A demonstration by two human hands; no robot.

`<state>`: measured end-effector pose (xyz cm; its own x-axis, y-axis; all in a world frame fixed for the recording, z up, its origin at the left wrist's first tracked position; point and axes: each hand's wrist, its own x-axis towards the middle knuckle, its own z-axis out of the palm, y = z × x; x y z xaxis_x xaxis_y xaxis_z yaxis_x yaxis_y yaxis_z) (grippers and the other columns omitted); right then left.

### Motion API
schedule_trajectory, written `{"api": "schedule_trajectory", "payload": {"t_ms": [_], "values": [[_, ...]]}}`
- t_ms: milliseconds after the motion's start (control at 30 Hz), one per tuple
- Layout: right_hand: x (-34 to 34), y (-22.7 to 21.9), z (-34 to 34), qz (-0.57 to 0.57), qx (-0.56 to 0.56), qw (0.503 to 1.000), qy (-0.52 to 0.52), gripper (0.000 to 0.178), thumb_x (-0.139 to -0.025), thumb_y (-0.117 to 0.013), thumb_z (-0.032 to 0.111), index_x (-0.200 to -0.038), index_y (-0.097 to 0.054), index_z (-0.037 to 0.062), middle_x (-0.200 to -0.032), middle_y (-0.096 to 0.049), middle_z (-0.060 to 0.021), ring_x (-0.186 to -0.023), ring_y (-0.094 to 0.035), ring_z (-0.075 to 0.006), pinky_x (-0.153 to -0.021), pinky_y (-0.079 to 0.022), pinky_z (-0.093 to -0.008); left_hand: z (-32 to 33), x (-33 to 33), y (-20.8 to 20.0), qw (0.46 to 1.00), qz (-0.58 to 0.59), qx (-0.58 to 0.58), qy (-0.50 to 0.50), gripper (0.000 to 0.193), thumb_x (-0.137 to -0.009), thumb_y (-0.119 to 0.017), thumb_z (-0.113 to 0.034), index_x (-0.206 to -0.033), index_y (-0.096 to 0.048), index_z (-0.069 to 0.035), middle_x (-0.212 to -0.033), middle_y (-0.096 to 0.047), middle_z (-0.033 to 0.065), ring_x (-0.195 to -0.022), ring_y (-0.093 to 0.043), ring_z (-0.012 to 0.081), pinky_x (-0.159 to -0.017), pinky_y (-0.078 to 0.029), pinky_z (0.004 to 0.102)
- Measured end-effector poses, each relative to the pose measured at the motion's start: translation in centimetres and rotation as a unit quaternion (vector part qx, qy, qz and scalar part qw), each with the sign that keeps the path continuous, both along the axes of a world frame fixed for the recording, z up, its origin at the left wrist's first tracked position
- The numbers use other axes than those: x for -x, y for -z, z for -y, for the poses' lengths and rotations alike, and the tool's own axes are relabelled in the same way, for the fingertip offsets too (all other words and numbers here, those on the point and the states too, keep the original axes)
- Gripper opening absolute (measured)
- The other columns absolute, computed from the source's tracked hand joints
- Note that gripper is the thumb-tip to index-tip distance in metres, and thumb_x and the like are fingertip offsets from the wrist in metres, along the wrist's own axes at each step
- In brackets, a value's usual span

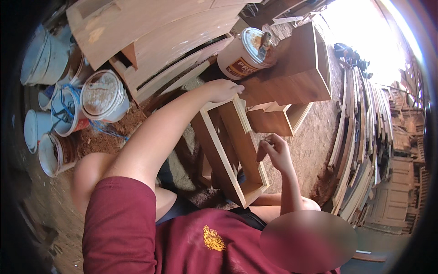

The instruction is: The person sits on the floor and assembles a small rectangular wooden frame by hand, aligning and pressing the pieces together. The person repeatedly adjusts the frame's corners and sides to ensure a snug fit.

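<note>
Open rectangular frame of pale-edged brown wooden boards (237, 130) slants in front of me, its near end by my folded right leg. What bears its underside is hidden.

Left hand (224, 90) lies at the frame's far end, fingers bunched; whether they wrap the board, cannot tell. Right hand (277, 153) pinches a small flat dark-brown piece (262, 150) between thumb and fingers, just beside the frame's right-hand board; contact unclear.

Handling, my estimate: frame stiff, moderately light for its bulk, dry rather than slippery, corners the likeliest weak spots. Best hold: opposite long boards, or an end board close to a corner. The small piece looks thin, easily pinched.

Writing: white plastic lidded bucket (229, 59) beyond the left hand carries a red-brown label with pale lettering. Maroon short-sleeved shirt (182, 242) bears a yellow emblem. No marking made out on the frame.
</note>
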<state>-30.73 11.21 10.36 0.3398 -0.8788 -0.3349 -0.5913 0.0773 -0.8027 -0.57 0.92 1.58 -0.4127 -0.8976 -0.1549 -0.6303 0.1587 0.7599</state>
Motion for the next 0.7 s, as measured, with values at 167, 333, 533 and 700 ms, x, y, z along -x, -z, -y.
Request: {"api": "schedule_trajectory", "payload": {"t_ms": [167,333,533,700], "values": [[4.4,0.9,-1.1,0.091,0.001,0.981,0.173,0.011,-0.100,-0.060,0.017,-0.094,-0.060,0.0070,-0.082,-0.063,0.0001,-0.069,-0.056,-0.0080,-0.059,-0.043,-0.0237,-0.7,0.1,-1.6,0.997,0.072,0.028,0.010,0.052,-0.099,-0.046,-0.053,-0.126,-0.068,-0.015,-0.133,-0.063,0.0149,-0.122,-0.059,0.0362,-0.104,-0.045,0.0447],[4.7,2.2,-1.5,0.149,-0.044,0.960,0.232,0.017,-0.100,-0.060,0.018,-0.115,-0.056,0.0095,-0.082,-0.061,-0.0001,-0.066,-0.058,-0.0085,-0.054,-0.045,-0.0236,-0.2,0.5,-1.2,0.999,0.016,-0.016,-0.037,0.054,-0.097,-0.049,-0.056,-0.125,-0.070,-0.015,-0.131,-0.063,0.0181,-0.121,-0.059,0.0377,-0.104,-0.045,0.0457],[3.9,3.8,-1.2,0.264,-0.142,0.905,0.303,0.043,-0.100,-0.057,0.010,-0.140,-0.041,0.0107,-0.089,-0.057,-0.0016,-0.065,-0.058,-0.0106,-0.057,-0.051,-0.0278,-0.3,0.2,-0.7,0.996,-0.019,-0.059,-0.062,0.055,-0.102,-0.046,-0.051,-0.128,-0.065,-0.007,-0.130,-0.062,0.0249,-0.122,-0.059,0.0380,-0.104,-0.044,0.0411],[3.4,4.2,-1.6,0.275,-0.177,0.909,0.258,0.046,-0.098,-0.059,0.007,-0.142,-0.044,0.0039,-0.100,-0.061,-0.0049,-0.080,-0.061,-0.0107,-0.065,-0.050,-0.0231,0.2,0.3,1.0,0.991,-0.074,-0.108,-0.031,0.058,-0.099,-0.051,-0.054,-0.129,-0.065,-0.006,-0.129,-0.064,0.0230,-0.121,-0.060,0.0365,-0.105,-0.044,0.0406]]}}
